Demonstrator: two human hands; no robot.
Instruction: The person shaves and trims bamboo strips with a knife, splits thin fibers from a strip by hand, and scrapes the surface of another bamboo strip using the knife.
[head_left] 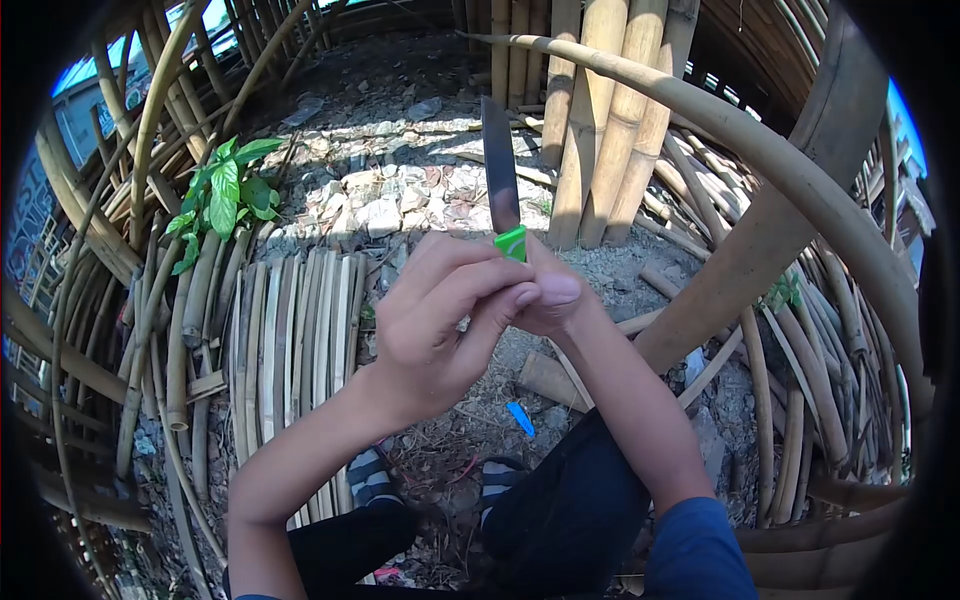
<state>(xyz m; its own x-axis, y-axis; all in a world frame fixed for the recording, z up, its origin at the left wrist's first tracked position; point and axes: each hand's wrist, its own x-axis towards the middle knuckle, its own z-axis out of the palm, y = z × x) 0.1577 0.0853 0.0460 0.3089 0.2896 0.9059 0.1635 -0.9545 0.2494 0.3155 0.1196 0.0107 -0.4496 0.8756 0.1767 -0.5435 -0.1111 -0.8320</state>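
My left hand point(435, 320) and my right hand point(550, 292) meet in front of me at the middle of the view. Between the fingertips of my left hand is a small bright green piece point(511, 243), wrapper-like, close to my right thumb. A long dark blade point(499, 165) points up and away from my right hand; its handle is hidden behind the hands. My right fingers are closed round that hidden part.
Split bamboo strips point(300, 340) lie stacked at the left, beside a leafy plant point(225, 195). Thick bamboo poles point(606, 120) stand behind, and a curved pole point(760, 150) arches over the right. A blue scrap point(520, 419) lies on the ground near my feet.
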